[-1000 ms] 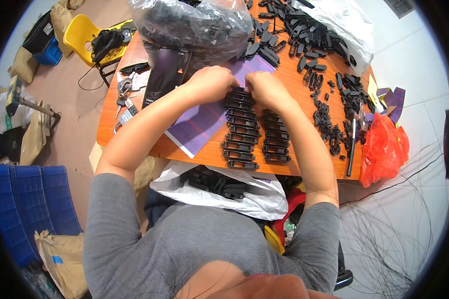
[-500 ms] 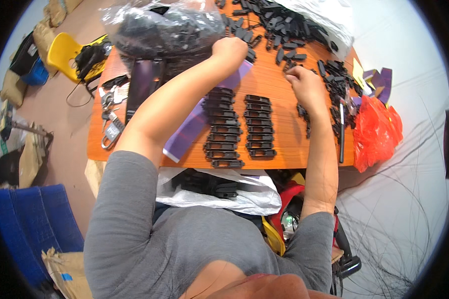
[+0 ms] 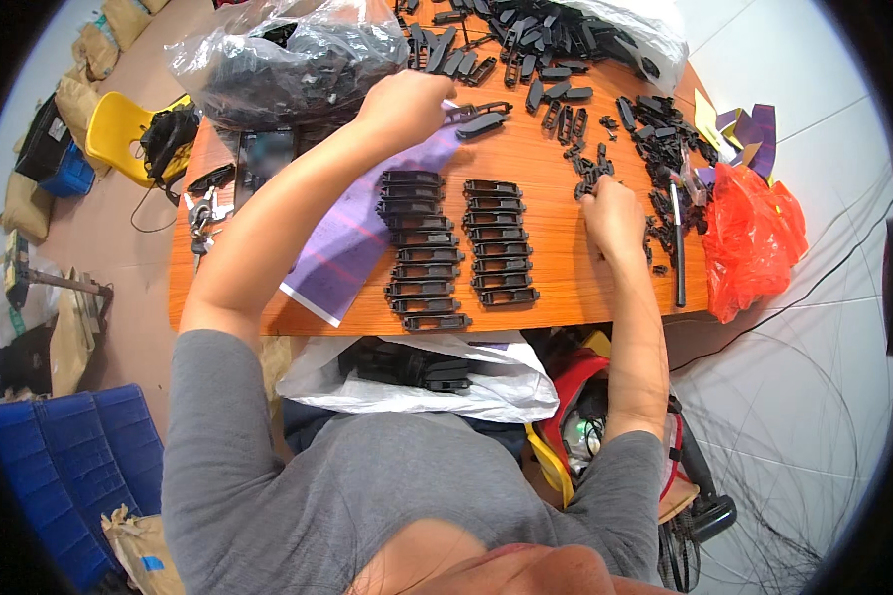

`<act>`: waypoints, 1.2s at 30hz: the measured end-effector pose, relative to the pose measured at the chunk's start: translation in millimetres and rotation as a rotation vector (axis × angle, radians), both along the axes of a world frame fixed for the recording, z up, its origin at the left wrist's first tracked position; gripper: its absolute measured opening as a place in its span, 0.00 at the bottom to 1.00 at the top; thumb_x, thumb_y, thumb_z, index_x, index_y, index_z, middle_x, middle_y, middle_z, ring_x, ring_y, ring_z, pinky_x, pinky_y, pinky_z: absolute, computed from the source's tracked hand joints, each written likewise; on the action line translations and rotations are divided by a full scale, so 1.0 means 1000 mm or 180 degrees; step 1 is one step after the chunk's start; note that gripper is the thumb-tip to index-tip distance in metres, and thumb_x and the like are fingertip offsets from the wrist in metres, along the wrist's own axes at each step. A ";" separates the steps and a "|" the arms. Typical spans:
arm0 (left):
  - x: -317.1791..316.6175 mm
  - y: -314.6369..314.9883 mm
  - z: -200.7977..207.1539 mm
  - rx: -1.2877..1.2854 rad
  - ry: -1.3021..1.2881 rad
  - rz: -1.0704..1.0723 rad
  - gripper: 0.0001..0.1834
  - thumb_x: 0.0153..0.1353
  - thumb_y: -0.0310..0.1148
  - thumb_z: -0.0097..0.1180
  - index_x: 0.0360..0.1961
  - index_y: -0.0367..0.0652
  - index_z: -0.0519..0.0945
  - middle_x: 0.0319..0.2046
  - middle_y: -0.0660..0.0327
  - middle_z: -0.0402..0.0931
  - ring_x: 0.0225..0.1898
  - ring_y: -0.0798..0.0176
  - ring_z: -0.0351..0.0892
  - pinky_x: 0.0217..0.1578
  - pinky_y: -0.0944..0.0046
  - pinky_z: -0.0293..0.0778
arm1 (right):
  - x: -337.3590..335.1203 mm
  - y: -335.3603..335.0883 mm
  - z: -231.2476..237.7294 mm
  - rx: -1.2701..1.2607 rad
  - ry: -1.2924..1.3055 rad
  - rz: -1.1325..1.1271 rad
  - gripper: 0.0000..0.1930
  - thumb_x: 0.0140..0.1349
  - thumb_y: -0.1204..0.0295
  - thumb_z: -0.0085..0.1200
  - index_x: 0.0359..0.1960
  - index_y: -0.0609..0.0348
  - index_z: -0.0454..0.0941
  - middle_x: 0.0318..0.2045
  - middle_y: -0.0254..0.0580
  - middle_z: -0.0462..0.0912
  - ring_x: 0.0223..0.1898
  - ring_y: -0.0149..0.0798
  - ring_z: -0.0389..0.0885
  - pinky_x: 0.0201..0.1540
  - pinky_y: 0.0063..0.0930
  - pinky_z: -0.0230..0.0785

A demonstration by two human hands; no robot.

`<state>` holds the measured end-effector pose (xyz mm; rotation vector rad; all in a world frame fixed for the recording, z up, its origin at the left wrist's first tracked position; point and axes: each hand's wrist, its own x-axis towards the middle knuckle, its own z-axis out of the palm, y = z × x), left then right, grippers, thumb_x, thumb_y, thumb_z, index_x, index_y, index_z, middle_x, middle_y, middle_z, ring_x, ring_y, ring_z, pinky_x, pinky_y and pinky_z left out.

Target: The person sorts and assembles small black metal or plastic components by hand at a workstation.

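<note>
My left hand (image 3: 405,107) is closed at the far middle of the table, over a purple sheet (image 3: 342,248). From its fingers a slim black plastic frame (image 3: 484,109) juts out to the right, and a smooth black cover piece (image 3: 480,127) sits just below the frame. My right hand (image 3: 615,220) has its fingers drawn together at a small heap of little black parts (image 3: 592,171); whatever they pinch is too small to make out. Between my arms lie two columns of black plastic frames, a left column (image 3: 425,255) and a right column (image 3: 501,248).
A clear bag of black parts (image 3: 288,74) stands back left. Loose black covers (image 3: 556,35) spread across the back, with more small parts (image 3: 665,134) at right. A black-and-silver pen-like stick (image 3: 679,248) and a red plastic bag (image 3: 749,238) mark the right edge. Keys (image 3: 200,220) lie left.
My right hand has come nearer, down to the small parts heap. My left hand has shifted left, and the frame and cover beside it now show more plainly. The whole view has shifted slightly.
</note>
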<state>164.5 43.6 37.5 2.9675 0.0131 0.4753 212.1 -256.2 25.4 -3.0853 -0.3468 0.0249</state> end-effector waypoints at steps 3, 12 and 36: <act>-0.021 0.013 -0.005 -0.0953 0.0140 -0.0372 0.13 0.54 0.29 0.57 0.42 0.43 0.82 0.30 0.52 0.82 0.35 0.49 0.83 0.38 0.55 0.77 | -0.010 0.005 0.007 0.0806 -0.0215 0.0146 0.14 0.62 0.67 0.56 0.43 0.64 0.77 0.33 0.55 0.83 0.39 0.53 0.82 0.41 0.45 0.73; -0.037 0.026 -0.017 -0.0437 0.0883 -0.0428 0.13 0.56 0.34 0.57 0.43 0.45 0.81 0.38 0.49 0.82 0.43 0.46 0.82 0.44 0.49 0.76 | -0.024 0.059 0.007 0.4430 0.1796 0.0505 0.09 0.63 0.76 0.57 0.44 0.61 0.75 0.34 0.39 0.81 0.33 0.31 0.83 0.30 0.21 0.79; -0.021 0.020 -0.038 0.0387 -0.0006 -0.1288 0.07 0.53 0.31 0.58 0.33 0.43 0.80 0.37 0.55 0.78 0.44 0.50 0.79 0.46 0.51 0.75 | -0.034 0.077 -0.003 0.4654 0.1546 0.0226 0.06 0.62 0.73 0.59 0.39 0.60 0.79 0.31 0.33 0.81 0.32 0.26 0.79 0.29 0.20 0.75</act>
